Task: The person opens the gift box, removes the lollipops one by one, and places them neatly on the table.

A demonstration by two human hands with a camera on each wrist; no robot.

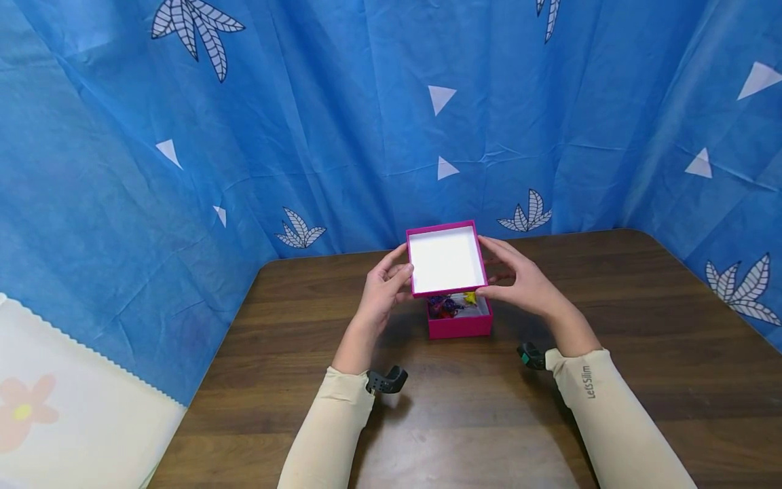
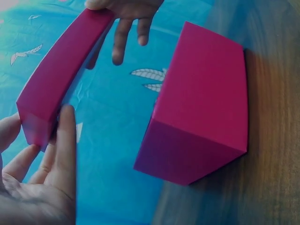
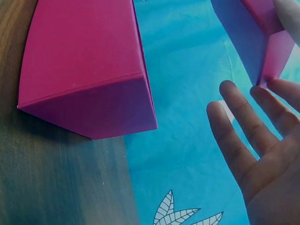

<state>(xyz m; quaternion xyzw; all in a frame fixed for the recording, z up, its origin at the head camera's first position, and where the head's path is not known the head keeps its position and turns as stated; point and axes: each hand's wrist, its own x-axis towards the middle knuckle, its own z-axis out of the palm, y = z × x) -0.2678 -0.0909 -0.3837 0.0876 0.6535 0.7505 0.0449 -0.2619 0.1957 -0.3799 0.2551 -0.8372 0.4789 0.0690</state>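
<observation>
A pink box lid (image 1: 446,259) with a white inside is held above the back of a matching pink box (image 1: 460,329), its white inner face turned toward the head camera. My left hand (image 1: 380,292) grips the lid's left edge between thumb and fingers. At the opposite edge, my right hand (image 1: 525,282) pinches it, with some fingers stretched out in the right wrist view. Inside the box lie dark purple and red pieces (image 1: 444,307) and a small yellow piece (image 1: 470,297), too small to identify. In the left wrist view the lid (image 2: 65,65) is apart from the box (image 2: 201,89).
The box stands on a brown wooden table (image 1: 293,380). Behind the table hangs a blue curtain (image 1: 366,122) with leaf and triangle prints. A pale cloth (image 1: 79,367) with a flower is at the left. Dark wrist devices (image 1: 387,380) sit on both forearms.
</observation>
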